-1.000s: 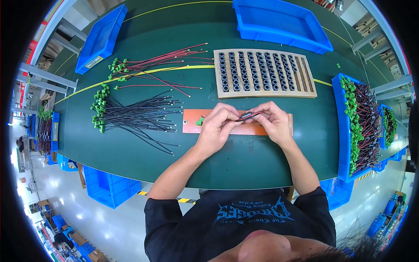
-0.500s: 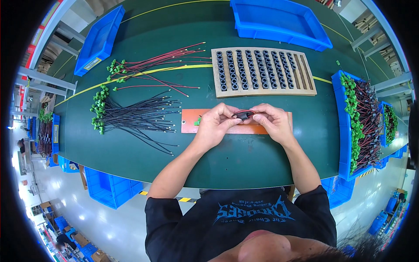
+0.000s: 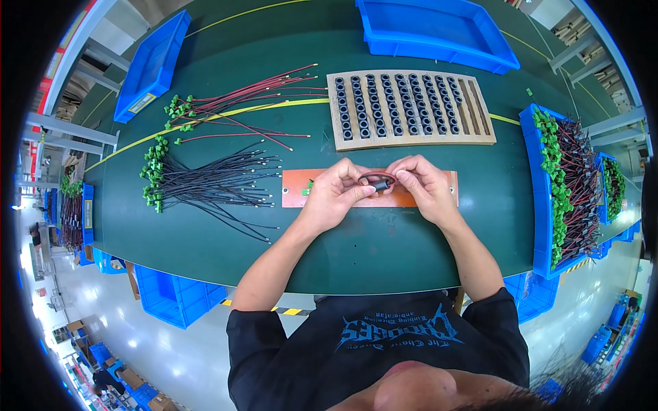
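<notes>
My left hand (image 3: 334,190) pinches a small black cylindrical part (image 3: 379,185) between thumb and fingers. A red wire (image 3: 375,174) arcs over the part, and my right hand (image 3: 421,183) closes on the wire near the part's right end. Both hands are held over an orange-brown strip board (image 3: 295,199) on the table. A green connector (image 3: 308,188) shows at the board's left end, beside my left hand; whether it belongs to the held wire is hidden. The wire ends between my fingertips are too small to make out.
Black wires (image 3: 212,179) and red wires (image 3: 253,91) with green connectors lie at left. Beyond my hands stands a wooden rack (image 3: 404,143) of black cylinders. Blue trays (image 3: 439,51) stand at the back; a blue bin (image 3: 541,198) of wired parts is at right.
The black part has turned and come down slightly, so more of it shows. The red wire now bows in a loop above it. My right hand has shifted slightly left and up.
</notes>
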The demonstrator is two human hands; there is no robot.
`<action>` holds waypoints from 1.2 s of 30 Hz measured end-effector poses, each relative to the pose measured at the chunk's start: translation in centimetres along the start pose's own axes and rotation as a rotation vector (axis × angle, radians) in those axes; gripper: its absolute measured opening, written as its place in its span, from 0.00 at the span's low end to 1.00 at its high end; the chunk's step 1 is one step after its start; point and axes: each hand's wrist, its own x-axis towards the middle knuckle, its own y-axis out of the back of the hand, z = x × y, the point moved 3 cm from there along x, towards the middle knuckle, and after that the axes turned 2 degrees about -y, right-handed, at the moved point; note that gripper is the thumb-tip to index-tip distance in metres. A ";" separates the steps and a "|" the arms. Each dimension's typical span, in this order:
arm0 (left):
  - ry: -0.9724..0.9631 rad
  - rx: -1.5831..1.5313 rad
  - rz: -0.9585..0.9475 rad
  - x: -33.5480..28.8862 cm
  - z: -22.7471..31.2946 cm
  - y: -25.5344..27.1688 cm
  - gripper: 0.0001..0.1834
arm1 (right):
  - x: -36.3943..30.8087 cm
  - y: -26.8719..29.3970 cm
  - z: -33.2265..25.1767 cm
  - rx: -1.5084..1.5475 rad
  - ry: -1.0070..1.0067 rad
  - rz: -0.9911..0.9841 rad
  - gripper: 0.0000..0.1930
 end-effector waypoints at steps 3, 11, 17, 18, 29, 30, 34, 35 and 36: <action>0.036 0.025 0.052 0.1 0.0 -0.1 0.10 | -0.2 0.1 1.2 0.237 -0.117 0.121 0.09; 0.023 0.046 0.076 0.0 -0.2 -0.2 0.12 | 0.2 2.1 1.0 0.374 0.044 0.181 0.14; 0.063 0.277 0.095 -0.7 0.0 -1.0 0.14 | 0.3 0.5 -0.7 -0.437 0.128 -0.029 0.14; -0.012 0.375 0.086 -0.9 1.0 -1.2 0.14 | 0.3 0.4 -0.1 -0.464 0.132 -0.016 0.13; -0.054 1.020 0.264 -4.4 8.6 6.7 0.11 | 0.0 -0.2 0.2 -0.421 0.169 0.098 0.08; -0.032 1.067 0.212 -4.6 8.3 7.0 0.12 | 0.0 -0.2 0.2 -0.410 0.169 0.101 0.09; -0.079 0.992 0.139 -4.8 6.8 7.1 0.15 | 0.1 -0.4 -0.3 -0.405 0.201 0.108 0.09; -0.051 0.957 0.152 -4.8 6.7 7.2 0.14 | 0.1 -0.4 -0.3 -0.405 0.206 0.110 0.09; -0.023 0.921 0.166 -4.8 6.6 7.3 0.14 | 0.1 -0.4 -0.2 -0.403 0.211 0.112 0.09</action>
